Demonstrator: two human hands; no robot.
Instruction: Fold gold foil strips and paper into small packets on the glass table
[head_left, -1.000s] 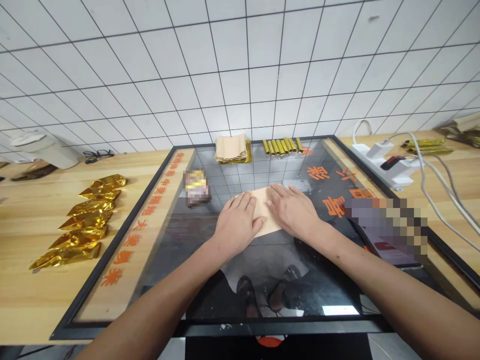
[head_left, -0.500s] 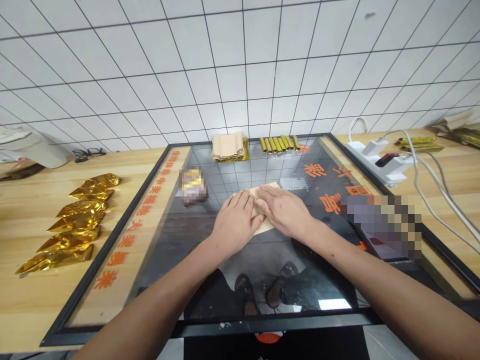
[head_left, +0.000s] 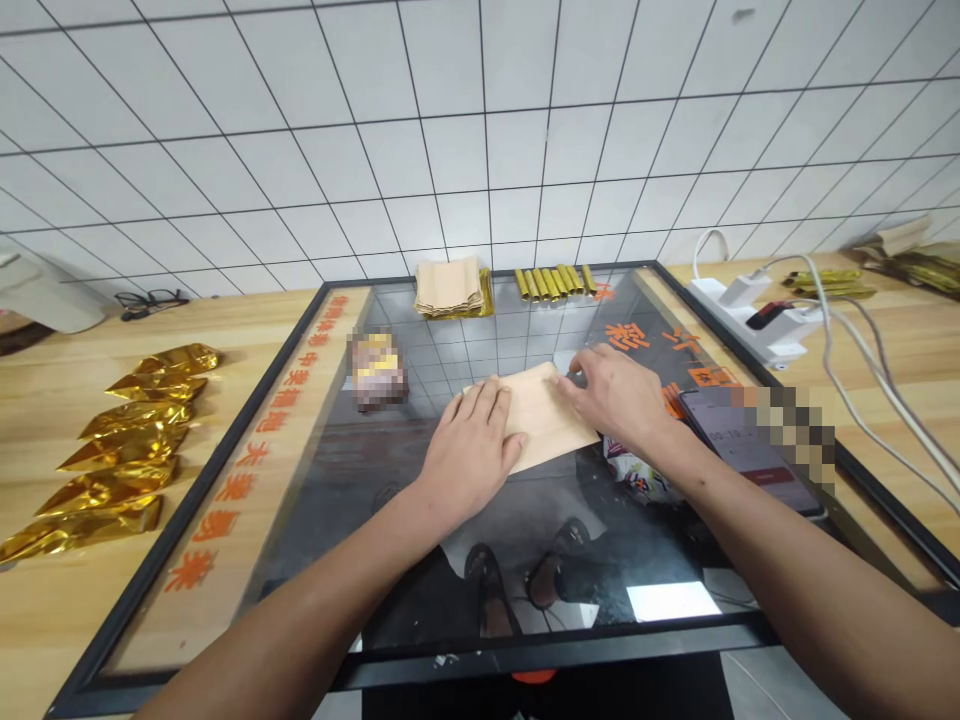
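A sheet of tan paper [head_left: 559, 420] lies flat near the middle of a dark, glossy glass panel [head_left: 322, 510]; with the sheet as the clock's centre, 12 points to the tiled wall [head_left: 442, 150]. The left hand [head_left: 472, 440] covers its 9 o'clock side, palm down, fingers stretched out together and thumb set apart on the paper. The right hand [head_left: 615, 395] is at 2 to 3 o'clock, its fingers bent at the sheet's upper right corner; whether they pinch the edge I cannot tell.

On the panel, a row of slim gold tubes [head_left: 555, 283] sits at 12 and a stack of tan paper pieces [head_left: 448, 287] at 11, gold foil showing at its right side. A pixelated bundle [head_left: 377, 370] is at 9 to 10. A phone [head_left: 742, 440], partly pixelated, its screen lit, lies just past 3, near the right forearm.

Beyond the panel's black frame, on the wooden counter [head_left: 251, 340], six pointed gold foil pieces [head_left: 135, 418] form a column at 9, with eyeglasses [head_left: 154, 301] and a pale container [head_left: 56, 295] toward 10. A white power strip [head_left: 739, 325] rests at 2, near more gold strips [head_left: 829, 283].
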